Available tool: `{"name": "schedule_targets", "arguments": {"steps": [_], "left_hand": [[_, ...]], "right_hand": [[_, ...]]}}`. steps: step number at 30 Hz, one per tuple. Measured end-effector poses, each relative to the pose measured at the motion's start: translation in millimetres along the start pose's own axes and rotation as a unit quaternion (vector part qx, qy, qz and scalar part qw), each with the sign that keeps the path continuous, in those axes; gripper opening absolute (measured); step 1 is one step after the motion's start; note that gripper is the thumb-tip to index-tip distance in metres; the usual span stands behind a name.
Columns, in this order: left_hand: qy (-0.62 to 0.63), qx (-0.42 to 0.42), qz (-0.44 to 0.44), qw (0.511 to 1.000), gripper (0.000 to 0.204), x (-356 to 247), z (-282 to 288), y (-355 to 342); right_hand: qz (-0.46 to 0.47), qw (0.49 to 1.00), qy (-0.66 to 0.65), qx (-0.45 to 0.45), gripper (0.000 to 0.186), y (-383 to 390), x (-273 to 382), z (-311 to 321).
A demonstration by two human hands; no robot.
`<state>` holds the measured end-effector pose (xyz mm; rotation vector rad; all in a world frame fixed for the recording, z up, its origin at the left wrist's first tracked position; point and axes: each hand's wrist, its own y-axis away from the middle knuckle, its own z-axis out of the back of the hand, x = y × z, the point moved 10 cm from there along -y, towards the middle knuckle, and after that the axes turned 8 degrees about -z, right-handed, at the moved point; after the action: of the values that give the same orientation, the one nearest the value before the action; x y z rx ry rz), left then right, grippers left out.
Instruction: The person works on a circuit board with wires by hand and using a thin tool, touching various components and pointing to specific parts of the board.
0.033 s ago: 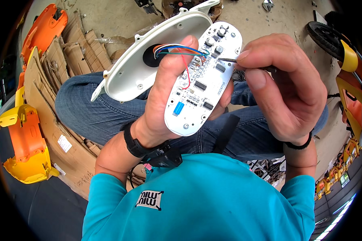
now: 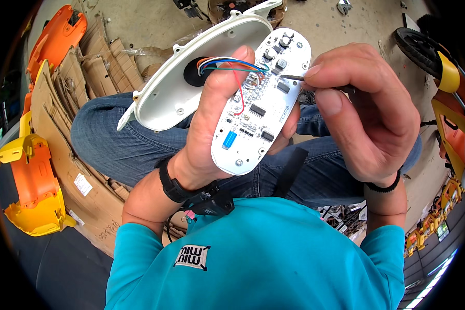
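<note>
Clearly, reading leftward to rightward from the circuit board as landmark:

Cardboard and shells: flattened cardboard (image 2: 62, 124) and orange-and-yellow plastic body shells (image 2: 28, 191) lie well left of the board, on the floor.

Housing: a white oval plastic housing (image 2: 191, 77) sits just left of the board, tilted, tied to it by coloured wires (image 2: 232, 64); likely light and hollow, and the wires look thin, so pulling the two apart could tear the solder joints.

Left hand: the left hand (image 2: 212, 129) is closed around the board, thumb across its face, fingers curled behind.

Board: the white oval circuit board (image 2: 261, 103) is held above the lap in blue jeans (image 2: 124, 139); judged stiff, light and fragile, best gripped by its bare rim, off the small components.

Right hand: the right hand (image 2: 367, 113), just right of the board, pinches a thin dark-tipped tool (image 2: 293, 77) between thumb and fingers, tip touching the board's upper right.

Far right: a black wheel (image 2: 418, 46) and more orange parts.
</note>
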<state>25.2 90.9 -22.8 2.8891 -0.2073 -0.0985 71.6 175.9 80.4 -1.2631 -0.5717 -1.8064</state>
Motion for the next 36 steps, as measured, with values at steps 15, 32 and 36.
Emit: {"name": "schedule_targets", "arguments": {"steps": [15, 32, 36], "left_hand": [[0.007, -0.02, -0.011, 1.0, 0.054, 0, 2, 1], [0.008, -0.036, 0.007, 0.999, 0.061, 8, -1, 6], [0.021, -0.037, 0.003, 0.999, 0.062, 7, -4, 7]], "right_hand": [[-0.01, 1.0, -0.001, 0.003, 0.018, 0, 0, 0], [0.002, 0.998, -0.022, -0.05, 0.024, -7, 4, 9], [0.0, 0.999, -0.032, -0.029, 0.024, -7, 6, 8]]}}
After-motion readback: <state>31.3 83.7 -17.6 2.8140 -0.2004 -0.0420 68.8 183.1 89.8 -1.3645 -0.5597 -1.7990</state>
